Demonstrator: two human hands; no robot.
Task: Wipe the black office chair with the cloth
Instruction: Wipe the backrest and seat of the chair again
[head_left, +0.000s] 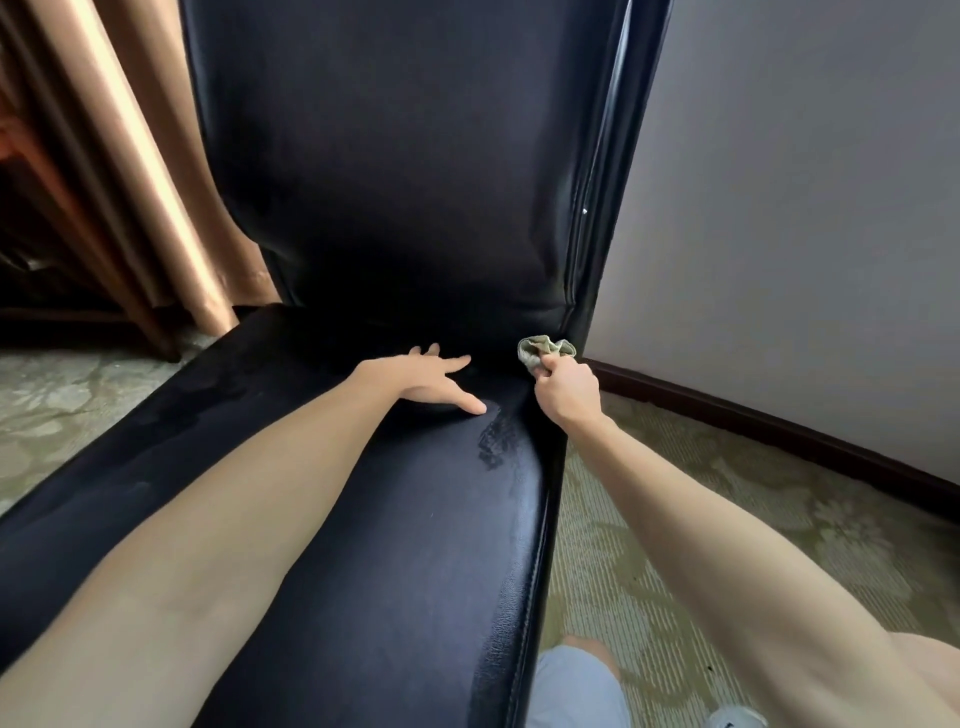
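- Black office chair: glossy leather seat and tall backrest, standing on patterned green carpet between tan curtains and a grey wall.
- Left hand: fingers spread, resting flat on the seat's rear.
- Right hand: grip pinching the cloth.
- Cloth: bunched, greenish, at the seat's rear right corner against the backrest.

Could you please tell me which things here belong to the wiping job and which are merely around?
Job: black office chair; cloth, gripped by the right hand; left hand resting on the seat.
Around: curtain, carpet, wall, skirting board.
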